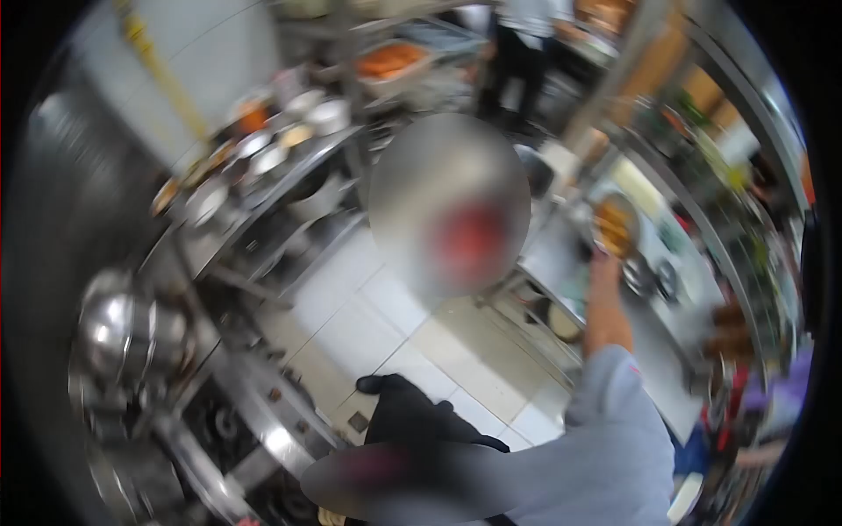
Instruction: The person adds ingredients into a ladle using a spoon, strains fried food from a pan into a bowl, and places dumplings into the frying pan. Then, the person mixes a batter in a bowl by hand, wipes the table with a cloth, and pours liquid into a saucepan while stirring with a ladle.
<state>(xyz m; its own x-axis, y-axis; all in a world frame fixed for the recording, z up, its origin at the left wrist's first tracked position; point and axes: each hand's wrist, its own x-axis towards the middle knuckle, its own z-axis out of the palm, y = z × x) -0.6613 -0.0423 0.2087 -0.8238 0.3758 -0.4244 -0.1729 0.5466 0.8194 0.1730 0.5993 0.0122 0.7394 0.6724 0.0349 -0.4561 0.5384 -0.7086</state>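
My right arm, in a light grey sleeve, reaches out to the right. My right hand (pixel 602 252) is closed on the near edge of a round bowl or pan (pixel 617 226) with orange-yellow food in it, above the steel counter (pixel 653 337). Small round metal containers (pixel 651 278) stand just beyond the hand. At the bottom edge a small skin-coloured bit, perhaps fingers of my left hand (pixel 331 517), shows; what it holds, if anything, is hidden. Motion smears the frame.
A stove (pixel 219 421) and a large shiny pot (pixel 132 329) are at the left. Bowls (pixel 267 158) crowd a steel shelf at the upper left. A person (pixel 519 66) in dark trousers stands at the back. A blurred oval covers the centre above the tiled floor (pixel 351 337).
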